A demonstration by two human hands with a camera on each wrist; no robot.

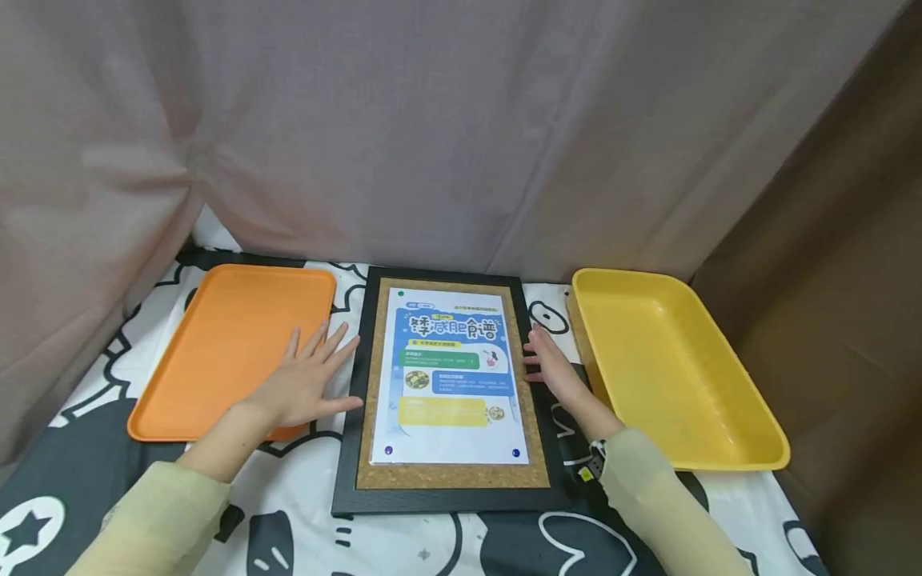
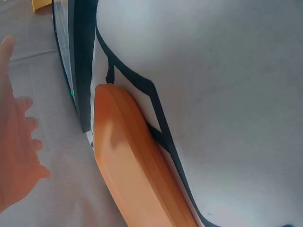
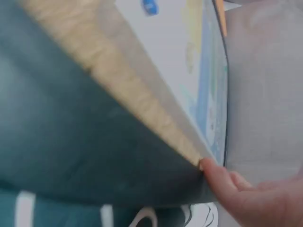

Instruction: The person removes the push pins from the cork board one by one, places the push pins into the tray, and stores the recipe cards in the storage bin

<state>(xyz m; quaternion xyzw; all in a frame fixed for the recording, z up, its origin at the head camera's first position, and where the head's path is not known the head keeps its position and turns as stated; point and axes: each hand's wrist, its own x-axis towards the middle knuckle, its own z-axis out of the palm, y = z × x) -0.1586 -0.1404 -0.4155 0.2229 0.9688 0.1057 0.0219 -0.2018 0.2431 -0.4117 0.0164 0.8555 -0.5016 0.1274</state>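
**Both hands laid at the sides of a cork board**

A cork board in a black frame is seen lying flat on a black-and-white patterned cloth, between an orange tray on the left and a yellow tray on the right. A printed sheet is pinned to the cork with coloured pins at its corners.

The left hand is spread flat with straight fingers, resting partly on the orange tray's near corner and reaching to the board's left frame edge; nothing is grasped by it. The right hand is laid against the board's right frame edge with fingers extended and relaxed. In the right wrist view a fingertip is seen touching the frame beside the cork strip. A watch is worn on the right wrist.
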